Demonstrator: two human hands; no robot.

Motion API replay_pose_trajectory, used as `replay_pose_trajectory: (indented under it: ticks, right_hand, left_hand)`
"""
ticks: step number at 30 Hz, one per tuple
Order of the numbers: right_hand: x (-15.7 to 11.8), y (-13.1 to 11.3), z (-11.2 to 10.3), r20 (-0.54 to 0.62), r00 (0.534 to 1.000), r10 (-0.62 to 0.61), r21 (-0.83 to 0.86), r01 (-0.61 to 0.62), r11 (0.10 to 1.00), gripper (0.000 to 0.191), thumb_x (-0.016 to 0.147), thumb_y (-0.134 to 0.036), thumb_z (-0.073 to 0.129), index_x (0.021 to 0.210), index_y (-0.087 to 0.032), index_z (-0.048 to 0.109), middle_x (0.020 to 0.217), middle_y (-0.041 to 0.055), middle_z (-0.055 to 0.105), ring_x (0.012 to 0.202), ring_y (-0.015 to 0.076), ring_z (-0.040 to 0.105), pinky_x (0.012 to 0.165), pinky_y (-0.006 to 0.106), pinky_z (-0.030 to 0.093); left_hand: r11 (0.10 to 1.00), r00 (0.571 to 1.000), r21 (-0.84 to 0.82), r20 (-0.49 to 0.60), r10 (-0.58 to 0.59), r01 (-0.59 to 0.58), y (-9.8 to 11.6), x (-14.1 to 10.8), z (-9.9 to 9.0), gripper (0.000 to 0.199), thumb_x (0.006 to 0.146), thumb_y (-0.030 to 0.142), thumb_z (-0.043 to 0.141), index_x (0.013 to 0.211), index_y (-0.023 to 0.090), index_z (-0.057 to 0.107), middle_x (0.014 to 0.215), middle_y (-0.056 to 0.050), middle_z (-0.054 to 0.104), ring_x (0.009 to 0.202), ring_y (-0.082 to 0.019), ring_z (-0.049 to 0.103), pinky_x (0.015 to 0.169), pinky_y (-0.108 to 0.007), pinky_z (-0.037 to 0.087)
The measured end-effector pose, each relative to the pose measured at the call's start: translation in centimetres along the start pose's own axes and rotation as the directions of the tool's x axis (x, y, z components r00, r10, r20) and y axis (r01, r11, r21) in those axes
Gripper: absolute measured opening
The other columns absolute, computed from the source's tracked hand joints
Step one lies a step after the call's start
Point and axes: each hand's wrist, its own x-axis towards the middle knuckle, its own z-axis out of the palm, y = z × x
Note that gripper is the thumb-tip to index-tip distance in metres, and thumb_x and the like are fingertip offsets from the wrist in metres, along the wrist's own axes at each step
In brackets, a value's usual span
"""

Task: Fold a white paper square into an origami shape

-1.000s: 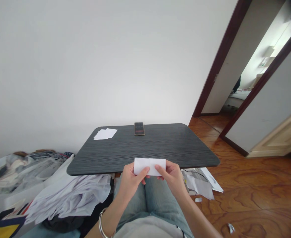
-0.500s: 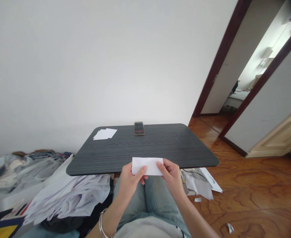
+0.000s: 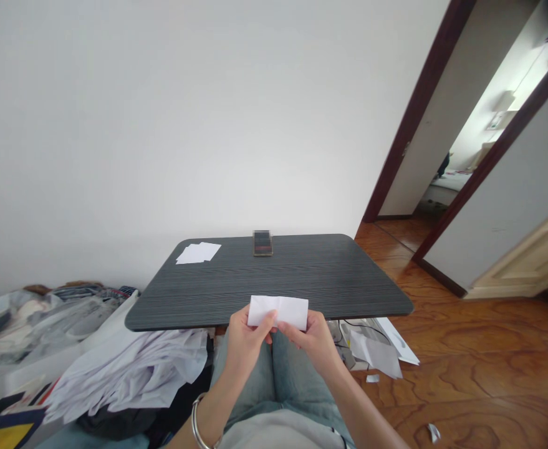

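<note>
A small rectangle of white paper [image 3: 292, 309], with a crease down its middle, is held up between both hands at the front edge of the dark table [image 3: 348, 274]. My left hand [image 3: 248, 333] grips its left side, thumb on the near face and fingers behind. On the right, my right hand [image 3: 312, 337] pinches the lower edge, its thumb close to the left thumb near the centre. Some fingers are hidden behind the paper. Several white paper sheets [image 3: 197, 252] lie overlapping at the table's far left corner.
A phone-like dark object [image 3: 262, 243] is at the table's back edge by the wall. Piled clothes and plastic bags [image 3: 58, 330] lie to the left, with white folded material [image 3: 138, 368] in front. Papers and cables [image 3: 374, 349] sit under the table's right side on the wooden floor [image 3: 479, 355].
My right hand has slid down and inward along the paper, its thumb moving from the upper right toward the lower middle. The left hand stays nearly in place.
</note>
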Motion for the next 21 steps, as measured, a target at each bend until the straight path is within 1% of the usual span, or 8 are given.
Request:
replay_pose_trajectory:
  ticks: [6, 9, 12, 16, 18, 21]
  right_hand:
    - [0.1, -0.2, -0.5, 0.05, 0.998, 0.024, -0.077, -0.02, 0.997, 0.026, 0.069, -0.032, 0.061, 0.053, -0.017, 0.049, 0.042, -0.0044, 0.042, 0.038, 0.007, 0.034, 0.037, 0.02, 0.026]
    - [0.3, 0.1, -0.6, 0.066, 0.998, 0.023, -0.098, -0.017, 0.995, 0.025, 0.07, -0.029, 0.059, 0.052, -0.017, 0.048, 0.04, -0.0051, 0.042, 0.036, 0.0064, 0.033, 0.036, 0.019, 0.026]
    - [0.5, 0.3, -0.6, 0.076, 0.997, 0.031, -0.089, -0.025, 0.996, 0.022, 0.07, -0.028, 0.058, 0.054, -0.016, 0.049, 0.039, -0.0052, 0.043, 0.034, 0.0065, 0.034, 0.035, 0.019, 0.028]
    - [0.7, 0.4, -0.6, 0.081, 0.996, 0.04, -0.076, -0.034, 0.997, 0.02, 0.07, -0.026, 0.058, 0.054, -0.016, 0.049, 0.04, -0.0051, 0.045, 0.033, 0.0064, 0.036, 0.035, 0.018, 0.029]
    - [0.7, 0.4, -0.6, 0.083, 0.995, 0.05, -0.085, -0.043, 0.995, 0.021, 0.069, -0.025, 0.058, 0.052, -0.016, 0.048, 0.039, -0.0048, 0.045, 0.033, 0.0066, 0.037, 0.035, 0.018, 0.03]
    - [0.7, 0.5, -0.7, 0.098, 0.993, 0.072, -0.088, -0.063, 0.994, 0.022, 0.069, -0.025, 0.059, 0.051, -0.016, 0.049, 0.04, -0.004, 0.048, 0.033, 0.0065, 0.039, 0.035, 0.018, 0.032]
  left_hand:
    - [0.999, 0.999, -0.023, 0.026, -0.027, 0.028, -0.4, 0.2, -0.3, 0.025, 0.068, 0.035, 0.065, 0.066, 0.011, 0.06, 0.053, 0.001, 0.056, 0.043, -0.009, 0.047, 0.039, -0.019, 0.039]
    - [0.998, 0.995, 0.006, 0.076, -0.061, 0.061, -0.5, 0.3, -0.6, 0.024, 0.066, 0.034, 0.066, 0.068, 0.011, 0.061, 0.053, 0.0, 0.057, 0.044, -0.009, 0.047, 0.04, -0.019, 0.039]
    - [0.994, 0.981, 0.056, 0.163, -0.104, 0.096, -0.4, 0.5, -1.0, 0.023, 0.066, 0.033, 0.066, 0.064, 0.01, 0.061, 0.052, -0.001, 0.057, 0.042, -0.008, 0.045, 0.038, -0.019, 0.037]
    - [0.984, 0.96, 0.154, 0.253, -0.122, 0.084, 0.1, 0.8, -1.7, 0.025, 0.067, 0.034, 0.064, 0.057, 0.011, 0.061, 0.05, -0.001, 0.057, 0.038, -0.007, 0.041, 0.036, -0.019, 0.031]
    - [0.975, 0.949, 0.208, 0.286, -0.137, 0.078, 0.3, 0.9, -2.0, 0.025, 0.067, 0.034, 0.064, 0.058, 0.011, 0.063, 0.049, -0.001, 0.057, 0.037, -0.008, 0.041, 0.035, -0.019, 0.03]
    - [0.96, 0.944, 0.272, 0.294, -0.147, 0.065, 0.5, 0.8, -2.2, 0.025, 0.068, 0.034, 0.063, 0.057, 0.011, 0.063, 0.046, -0.001, 0.055, 0.035, -0.007, 0.039, 0.035, -0.019, 0.029]
